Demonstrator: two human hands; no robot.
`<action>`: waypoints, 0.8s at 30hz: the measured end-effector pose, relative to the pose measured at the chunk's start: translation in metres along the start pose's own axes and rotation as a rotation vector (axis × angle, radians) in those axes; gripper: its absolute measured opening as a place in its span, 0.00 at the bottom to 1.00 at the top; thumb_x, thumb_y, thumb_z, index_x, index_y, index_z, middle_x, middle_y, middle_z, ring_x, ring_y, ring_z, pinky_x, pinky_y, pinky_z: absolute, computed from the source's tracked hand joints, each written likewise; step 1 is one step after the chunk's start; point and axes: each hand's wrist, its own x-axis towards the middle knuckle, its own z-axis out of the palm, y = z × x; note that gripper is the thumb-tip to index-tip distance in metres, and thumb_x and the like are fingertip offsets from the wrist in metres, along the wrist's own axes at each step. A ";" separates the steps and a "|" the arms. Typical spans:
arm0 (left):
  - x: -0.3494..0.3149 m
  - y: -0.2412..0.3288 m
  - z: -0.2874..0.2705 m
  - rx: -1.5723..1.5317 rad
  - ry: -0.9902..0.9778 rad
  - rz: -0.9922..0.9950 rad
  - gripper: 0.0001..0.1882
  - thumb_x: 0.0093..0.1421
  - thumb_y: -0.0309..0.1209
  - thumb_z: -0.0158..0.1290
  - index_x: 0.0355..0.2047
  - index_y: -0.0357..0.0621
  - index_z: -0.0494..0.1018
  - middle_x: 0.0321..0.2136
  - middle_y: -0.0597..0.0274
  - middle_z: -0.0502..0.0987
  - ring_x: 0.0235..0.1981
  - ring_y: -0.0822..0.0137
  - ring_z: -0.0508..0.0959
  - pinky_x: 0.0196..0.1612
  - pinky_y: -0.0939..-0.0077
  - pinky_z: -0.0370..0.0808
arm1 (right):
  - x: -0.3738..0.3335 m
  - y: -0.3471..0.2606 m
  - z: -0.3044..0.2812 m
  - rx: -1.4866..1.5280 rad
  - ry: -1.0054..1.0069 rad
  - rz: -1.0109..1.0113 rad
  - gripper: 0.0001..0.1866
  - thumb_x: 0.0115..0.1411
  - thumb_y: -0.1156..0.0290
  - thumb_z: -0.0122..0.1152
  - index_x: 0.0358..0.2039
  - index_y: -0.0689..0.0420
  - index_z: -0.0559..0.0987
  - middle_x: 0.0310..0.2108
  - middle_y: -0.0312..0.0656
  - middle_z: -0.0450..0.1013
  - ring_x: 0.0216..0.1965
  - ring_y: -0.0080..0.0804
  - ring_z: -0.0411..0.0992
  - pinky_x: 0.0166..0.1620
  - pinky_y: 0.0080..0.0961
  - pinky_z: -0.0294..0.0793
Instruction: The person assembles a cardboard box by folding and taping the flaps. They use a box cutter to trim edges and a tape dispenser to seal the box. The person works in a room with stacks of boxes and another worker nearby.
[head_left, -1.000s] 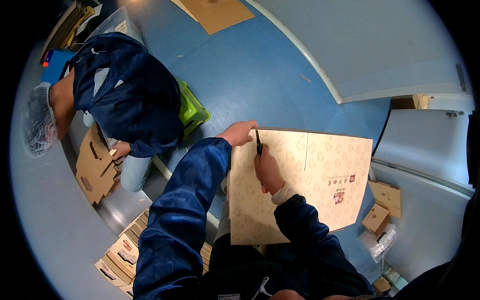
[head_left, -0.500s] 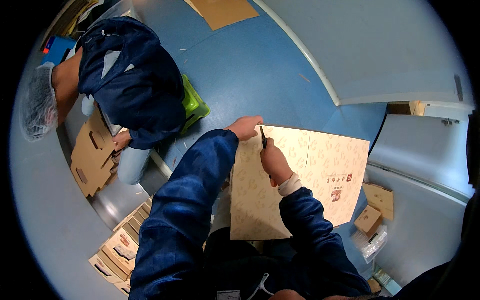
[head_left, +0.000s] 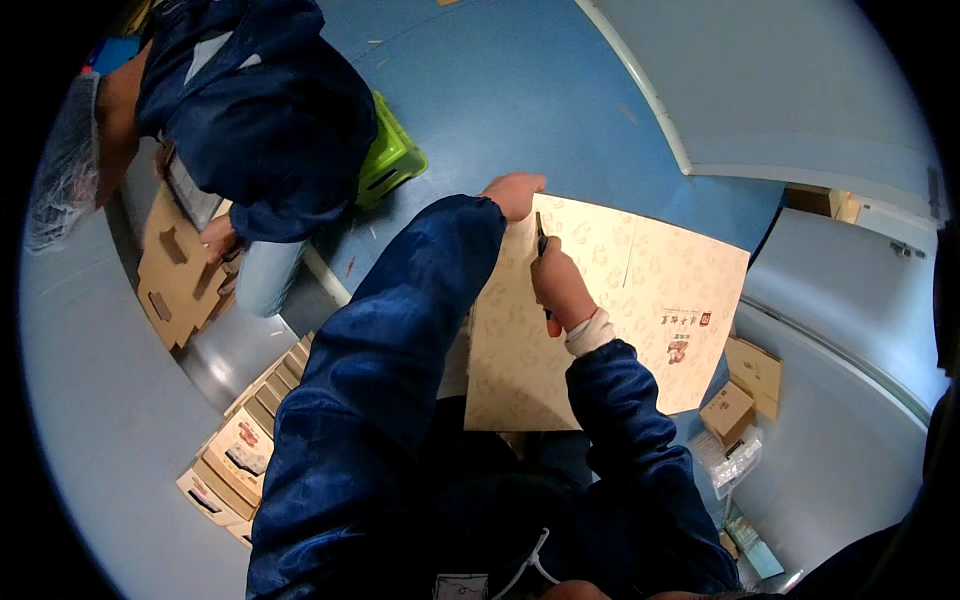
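Note:
A large cream cardboard sheet (head_left: 590, 300) with a small printed pattern lies spread in front of me, over my lap. My left hand (head_left: 514, 194) is closed around its far left corner, with some fingers hidden behind the edge. My right hand (head_left: 562, 285) grips a dark slim tool (head_left: 541, 238) with a pointed tip. The tip is at the sheet, just below my left hand, near the left edge. Most of the tool is covered by my fingers, so its exact kind cannot be made out. A short slit (head_left: 629, 265) runs in from the far edge.
At my left, a co-worker in a dark blue jacket (head_left: 260, 130) handles brown die-cut cardboard (head_left: 180, 265), beside a green plastic stool (head_left: 392, 155). Folded printed boxes (head_left: 235, 455) are stacked at lower left. A small brown box (head_left: 728, 410) stands by the wall at right.
The whole view has shifted, so the sheet and both hands appear higher. My hands keep the same grip at the corner. The co-worker's hand has moved slightly over the brown cardboard.

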 end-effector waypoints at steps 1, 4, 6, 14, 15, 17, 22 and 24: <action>-0.001 -0.002 0.000 0.002 0.005 0.019 0.17 0.51 0.20 0.48 0.42 0.42 0.73 0.40 0.46 0.78 0.44 0.44 0.75 0.45 0.54 0.71 | -0.004 -0.002 0.000 -0.006 -0.030 0.011 0.10 0.61 0.75 0.43 0.39 0.70 0.64 0.24 0.64 0.73 0.24 0.59 0.74 0.27 0.46 0.73; 0.004 -0.003 -0.001 0.033 -0.003 0.033 0.16 0.51 0.20 0.48 0.42 0.42 0.73 0.40 0.46 0.78 0.44 0.44 0.75 0.45 0.54 0.71 | -0.016 0.014 0.013 -0.111 0.061 -0.166 0.08 0.59 0.77 0.47 0.36 0.70 0.64 0.20 0.61 0.71 0.22 0.57 0.74 0.24 0.41 0.73; 0.004 -0.004 0.002 0.036 0.007 0.032 0.16 0.51 0.21 0.49 0.42 0.42 0.73 0.40 0.46 0.78 0.44 0.44 0.75 0.45 0.54 0.71 | -0.024 0.015 0.017 -0.166 0.053 -0.166 0.08 0.58 0.78 0.47 0.36 0.70 0.64 0.19 0.60 0.71 0.22 0.57 0.74 0.24 0.41 0.73; 0.004 -0.007 0.004 0.019 0.029 0.025 0.18 0.52 0.20 0.49 0.45 0.42 0.72 0.41 0.46 0.78 0.45 0.45 0.75 0.47 0.55 0.72 | -0.062 -0.009 0.005 -0.090 -0.062 -0.024 0.11 0.60 0.77 0.44 0.39 0.72 0.64 0.23 0.68 0.73 0.27 0.63 0.75 0.28 0.45 0.75; 0.004 -0.006 0.005 0.019 0.026 0.035 0.18 0.52 0.20 0.48 0.45 0.42 0.72 0.42 0.46 0.78 0.46 0.45 0.75 0.48 0.55 0.72 | -0.066 -0.007 0.008 -0.090 -0.073 0.016 0.11 0.60 0.77 0.45 0.40 0.71 0.64 0.25 0.67 0.73 0.29 0.62 0.75 0.30 0.46 0.75; 0.001 -0.002 0.004 0.013 0.001 -0.014 0.19 0.52 0.20 0.48 0.46 0.42 0.72 0.42 0.46 0.78 0.46 0.45 0.75 0.48 0.55 0.71 | -0.072 -0.003 0.013 -0.088 -0.092 0.090 0.12 0.58 0.77 0.48 0.41 0.68 0.65 0.28 0.65 0.74 0.32 0.61 0.75 0.33 0.47 0.75; -0.002 0.000 -0.001 0.055 -0.013 -0.013 0.18 0.55 0.21 0.47 0.46 0.42 0.73 0.43 0.46 0.78 0.46 0.45 0.76 0.48 0.55 0.72 | -0.098 -0.004 0.019 -0.036 -0.127 0.132 0.11 0.59 0.76 0.47 0.41 0.67 0.66 0.29 0.65 0.74 0.33 0.63 0.74 0.35 0.49 0.75; -0.002 -0.003 0.004 0.069 0.025 0.030 0.15 0.59 0.23 0.44 0.45 0.43 0.74 0.42 0.47 0.78 0.45 0.46 0.76 0.47 0.56 0.72 | -0.105 -0.004 0.020 -0.038 -0.134 0.130 0.11 0.60 0.75 0.46 0.41 0.68 0.65 0.28 0.66 0.73 0.31 0.63 0.74 0.33 0.49 0.75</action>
